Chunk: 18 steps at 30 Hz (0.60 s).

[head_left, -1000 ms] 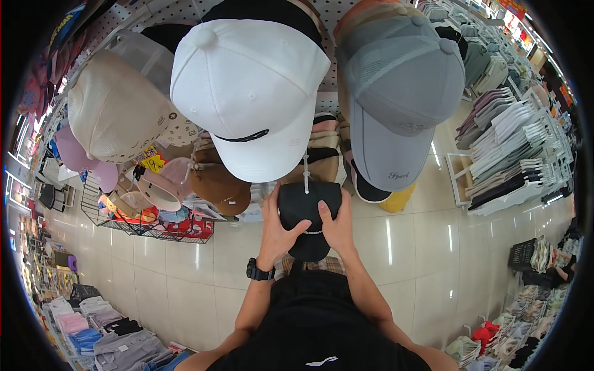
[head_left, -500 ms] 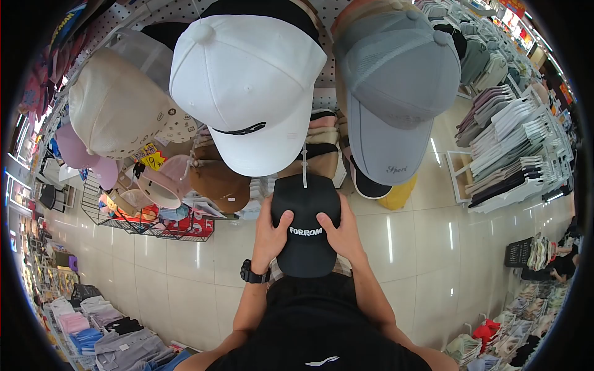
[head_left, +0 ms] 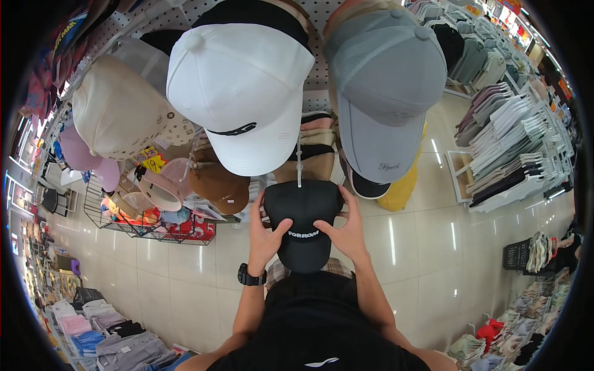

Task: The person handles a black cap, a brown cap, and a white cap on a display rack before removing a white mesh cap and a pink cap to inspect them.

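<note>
Between my two hands is a black baseball cap (head_left: 304, 207) with white lettering above its brim, the brim pointing down toward my body. My left hand (head_left: 265, 232) grips its left side, thumb on the front panel and fingers along the edge. On the right side, my right hand (head_left: 348, 229) holds it in the same way. The tip of a thin white display hook (head_left: 299, 167) ends at the crown. Above hang a white cap (head_left: 241, 93) and a grey cap (head_left: 390, 93).
A cream hat (head_left: 124, 111) and a brown cap (head_left: 219, 185) hang to the left, over a black wire basket (head_left: 142, 232). Shirts on hangers (head_left: 513, 142) fill a rack at the right. Folded clothes (head_left: 124, 343) lie at the lower left. Tiled floor (head_left: 402, 266) surrounds me.
The black cap has tipped slightly and its brim looks shorter. My fingers have spread wider along its sides, and the hanging caps have shifted a little left in view.
</note>
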Tool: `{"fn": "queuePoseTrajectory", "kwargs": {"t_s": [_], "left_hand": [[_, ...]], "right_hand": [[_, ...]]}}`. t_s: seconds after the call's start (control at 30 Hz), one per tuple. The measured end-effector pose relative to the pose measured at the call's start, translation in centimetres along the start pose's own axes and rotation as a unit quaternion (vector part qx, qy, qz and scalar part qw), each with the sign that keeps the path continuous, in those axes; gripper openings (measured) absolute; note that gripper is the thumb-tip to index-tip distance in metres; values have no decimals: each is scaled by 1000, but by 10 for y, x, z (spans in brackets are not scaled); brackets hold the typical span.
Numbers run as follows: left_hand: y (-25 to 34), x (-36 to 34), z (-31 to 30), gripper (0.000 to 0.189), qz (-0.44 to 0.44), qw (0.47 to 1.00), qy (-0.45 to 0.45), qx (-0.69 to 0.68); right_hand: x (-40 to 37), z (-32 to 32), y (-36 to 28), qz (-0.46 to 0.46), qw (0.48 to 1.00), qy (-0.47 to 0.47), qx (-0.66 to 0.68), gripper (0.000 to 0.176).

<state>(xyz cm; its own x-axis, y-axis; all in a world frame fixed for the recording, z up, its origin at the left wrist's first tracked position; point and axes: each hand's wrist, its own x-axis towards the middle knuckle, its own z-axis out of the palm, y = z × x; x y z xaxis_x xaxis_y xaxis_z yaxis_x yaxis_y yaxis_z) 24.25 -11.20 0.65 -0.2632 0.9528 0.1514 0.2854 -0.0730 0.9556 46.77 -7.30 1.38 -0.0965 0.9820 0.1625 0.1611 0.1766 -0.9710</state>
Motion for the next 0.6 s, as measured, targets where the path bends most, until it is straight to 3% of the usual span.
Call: {"fn": "queuePoseTrajectory", "kwargs": {"t_s": [0.2,0.6], "left_hand": [[-3,-5,5,97,-50,999,20,-7],[-37,-1,17,93,-43,998,43,-24]], "right_hand": [[-1,2,4,-5,998,18,-58,106],[7,7,26,-21,992,2,-126,103]]}}
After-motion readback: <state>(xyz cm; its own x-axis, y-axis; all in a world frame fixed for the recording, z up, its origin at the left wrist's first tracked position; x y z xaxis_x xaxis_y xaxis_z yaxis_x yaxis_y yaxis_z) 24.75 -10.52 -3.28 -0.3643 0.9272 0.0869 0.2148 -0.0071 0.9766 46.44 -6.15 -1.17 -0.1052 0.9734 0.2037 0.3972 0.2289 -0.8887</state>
